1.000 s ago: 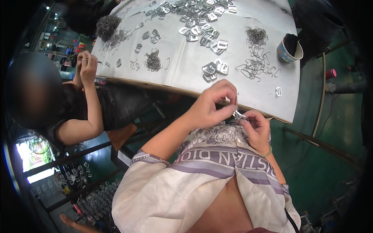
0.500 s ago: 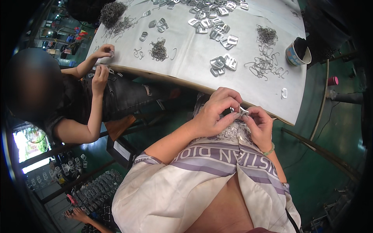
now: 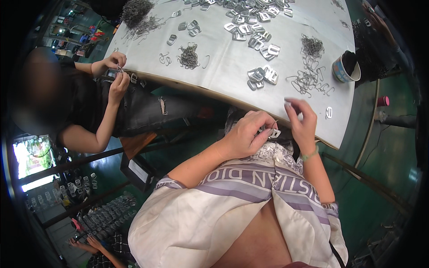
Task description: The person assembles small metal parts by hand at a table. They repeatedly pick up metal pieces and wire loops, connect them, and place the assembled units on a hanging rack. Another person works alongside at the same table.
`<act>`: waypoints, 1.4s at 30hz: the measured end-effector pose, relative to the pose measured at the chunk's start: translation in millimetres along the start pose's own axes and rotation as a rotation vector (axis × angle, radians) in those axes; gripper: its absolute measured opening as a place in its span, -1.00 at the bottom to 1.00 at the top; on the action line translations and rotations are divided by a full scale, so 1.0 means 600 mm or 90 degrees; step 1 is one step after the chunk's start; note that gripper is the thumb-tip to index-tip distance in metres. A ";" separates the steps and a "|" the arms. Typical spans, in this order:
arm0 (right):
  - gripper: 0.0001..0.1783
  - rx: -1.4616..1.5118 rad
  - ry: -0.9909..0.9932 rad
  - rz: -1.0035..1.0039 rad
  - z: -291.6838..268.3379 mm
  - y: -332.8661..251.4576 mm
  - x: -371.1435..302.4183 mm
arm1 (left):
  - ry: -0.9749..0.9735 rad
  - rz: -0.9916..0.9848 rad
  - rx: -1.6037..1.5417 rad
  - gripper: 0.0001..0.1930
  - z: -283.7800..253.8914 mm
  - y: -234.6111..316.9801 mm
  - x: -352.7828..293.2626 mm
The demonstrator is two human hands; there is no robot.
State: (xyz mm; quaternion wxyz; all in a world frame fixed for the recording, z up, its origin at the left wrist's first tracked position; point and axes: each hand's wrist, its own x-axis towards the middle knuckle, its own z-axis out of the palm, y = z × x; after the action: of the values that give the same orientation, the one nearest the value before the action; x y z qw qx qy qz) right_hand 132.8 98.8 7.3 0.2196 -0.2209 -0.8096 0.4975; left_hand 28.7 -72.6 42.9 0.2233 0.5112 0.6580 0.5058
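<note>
Just off the table's near edge, my left hand (image 3: 250, 133) pinches a silver metal buckle (image 3: 276, 133) between thumb and fingers. A thin wire end pokes up beside the fingertips. My right hand (image 3: 304, 119) is apart from the buckle, over the table edge, its thumb and fingers loosely spread; nothing shows between them. Bent wire hooks (image 3: 308, 80) lie scattered beyond it, trailing from a denser heap (image 3: 312, 46). A small group of buckles (image 3: 269, 74) rests on the table ahead of my left hand, and a single buckle (image 3: 329, 112) lies at the right.
A bigger spread of buckles (image 3: 252, 29) covers the far middle of the white-covered table (image 3: 223, 80). Another hook pile (image 3: 188, 56) is left of centre. A paper tub (image 3: 345, 68) with something black inside stands at the right edge. At the left, a co-worker's hands (image 3: 118, 80) handle a small part.
My right hand has let go of the buckle and moved up toward the table. My left hand still holds the buckle. The co-worker's hands have come together.
</note>
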 end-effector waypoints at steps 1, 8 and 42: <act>-0.75 -0.107 0.003 -0.038 0.005 0.000 0.024 | 0.005 0.005 0.002 -0.85 0.000 0.001 -0.001; -0.58 -0.282 -0.080 -0.181 0.071 0.036 0.144 | 0.022 0.013 0.018 -0.86 -0.003 0.011 -0.001; -0.91 0.198 0.025 0.112 -0.009 -0.026 -0.083 | 0.048 0.040 0.302 -0.93 0.010 -0.091 0.125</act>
State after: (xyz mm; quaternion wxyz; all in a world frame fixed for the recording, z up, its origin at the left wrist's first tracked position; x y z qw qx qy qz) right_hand 174.1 67.7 16.7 0.2228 -0.2639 -0.6961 0.6294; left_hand -19.0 -0.9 8.3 0.0566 0.5504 0.7502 0.3621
